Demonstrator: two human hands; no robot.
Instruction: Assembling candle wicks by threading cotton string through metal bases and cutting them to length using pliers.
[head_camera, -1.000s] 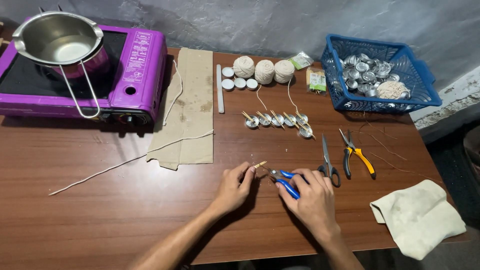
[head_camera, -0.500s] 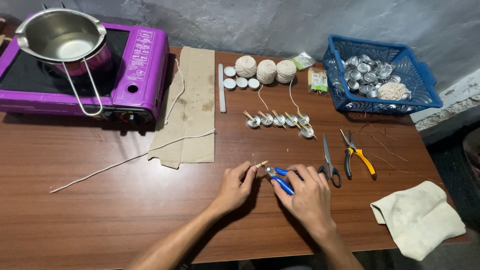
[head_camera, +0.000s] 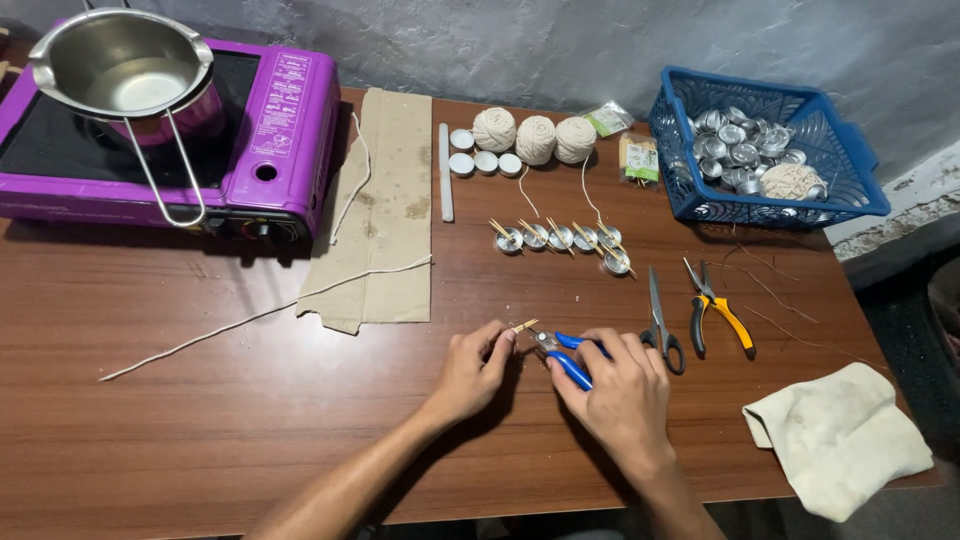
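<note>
We work at a brown wooden table (head_camera: 250, 420) set against a grey plastered wall. Nearest us, our left hand (head_camera: 468, 372) pinches a small wooden stick (head_camera: 522, 327) whose long axis tilts up and to the right, toward the pliers' nose. Our right hand (head_camera: 620, 385) is wrapped around the blue-handled pliers (head_camera: 562, 356), handles toward us on the right, jaws pointing left and away at the stick. Just beyond lie scissors (head_camera: 657, 322) and yellow-handled pliers (head_camera: 716, 308), both lengthwise away from us. Farther off stand a row of small metal cups (head_camera: 560, 238), three twine balls (head_camera: 535, 138), a blue basket (head_camera: 680, 175) and a purple stove (head_camera: 280, 150).
</note>
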